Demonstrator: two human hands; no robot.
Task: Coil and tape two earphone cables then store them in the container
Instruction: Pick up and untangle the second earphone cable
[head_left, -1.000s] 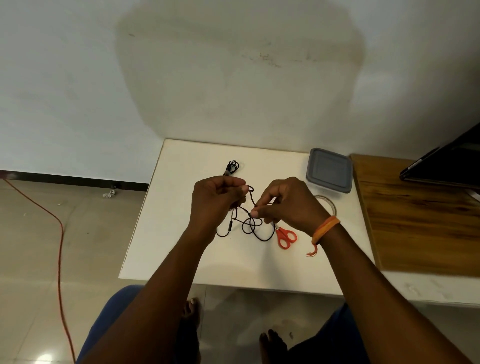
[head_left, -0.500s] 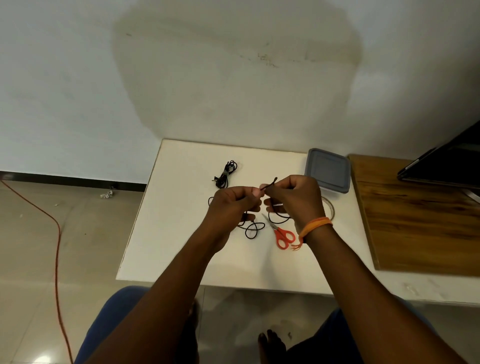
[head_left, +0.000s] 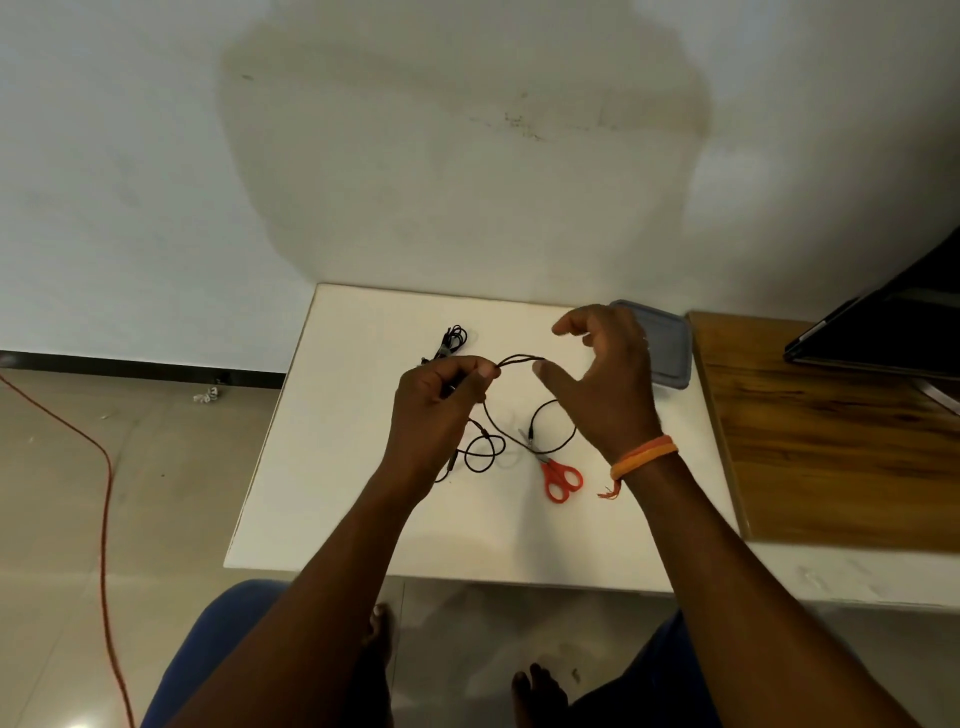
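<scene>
My left hand (head_left: 441, 400) pinches a loose black earphone cable (head_left: 485, 452) above the white table (head_left: 332, 483). From that pinch a doubled strand arcs right to the thumb of my right hand (head_left: 610, 379), whose fingers are spread and relaxed. The rest of this cable droops in loops onto the table. A second black earphone (head_left: 453, 340) lies bundled at the back of the table. The grey container (head_left: 672, 351), lid on, sits at the back right, partly hidden by my right hand.
Red-handled scissors (head_left: 560, 479) lie on the table under my right wrist. A wooden board (head_left: 831, 436) adjoins the table on the right, with a dark screen (head_left: 883, 332) at its far end. An orange cord (head_left: 106, 483) trails over the floor at left.
My right hand let go of the cable, spread its fingers and moved right and back. The left hand kept its pinch, and more cable now hangs between the hands.
</scene>
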